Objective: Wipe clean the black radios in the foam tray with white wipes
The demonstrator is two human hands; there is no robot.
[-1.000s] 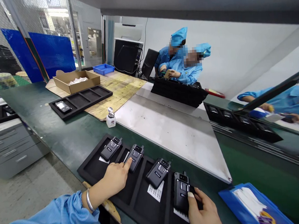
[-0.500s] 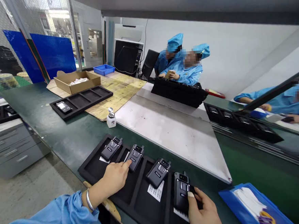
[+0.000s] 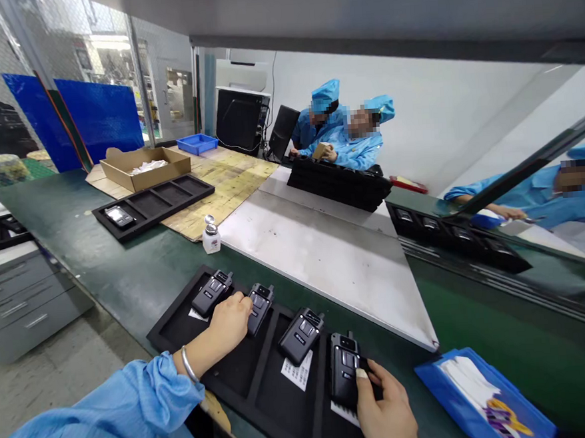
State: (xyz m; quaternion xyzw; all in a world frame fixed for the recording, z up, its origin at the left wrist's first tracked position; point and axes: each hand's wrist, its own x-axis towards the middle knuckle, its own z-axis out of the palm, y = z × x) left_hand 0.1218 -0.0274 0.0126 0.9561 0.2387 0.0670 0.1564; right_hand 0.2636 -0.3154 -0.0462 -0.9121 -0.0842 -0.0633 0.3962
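At the left end of the black tray [image 3: 293, 409], the first radio [image 3: 212, 293] is laid in its compartment with a white slip [image 3: 198, 315] showing at its lower edge; it is best left unbumped by the nearby wrist and sleeve. The second radio [image 3: 259, 309] is partly covered by the left hand [image 3: 233, 318], whose fingers are bent at its near side; whether it is gripped or merely touched cannot be told. Light contact by the fingertips seems advisable, so that the body is not tipped. The third radio [image 3: 302, 336] is touched by neither hand and is seated over a printed label sheet [image 3: 298, 371], which should not be creased or dragged. At the right, the fourth radio [image 3: 344, 372] is held at its right edge by the right hand [image 3: 387, 409], the thumb being placed on its upper face. Pressure is best applied evenly there, with the barcode strip [image 3: 345, 414] below left flat.
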